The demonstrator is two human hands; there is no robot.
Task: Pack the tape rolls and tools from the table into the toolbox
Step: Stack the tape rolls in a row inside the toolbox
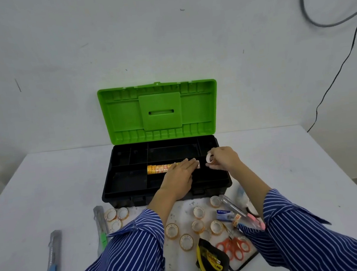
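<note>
The black toolbox [116, 187] stands open at mid-table, its green lid [159, 108] upright. A row of tape rolls [158, 168] lies on its side in the tray's middle compartment. My left hand [179, 178] lies flat with straight fingers on the row's right end. My right hand [223, 158] pinches one small tape roll [210, 157] over the tray's right compartment. Several loose tape rolls [186, 241] lie on the table in front of the box.
Two utility knives [51, 261] [100, 222] lie at the left front. A yellow-black tape measure [209, 258], orange scissors [235, 248], a blue staple box [224, 215] and a pink-handled tool [255, 219] lie at the right front. A white wall stands behind the table.
</note>
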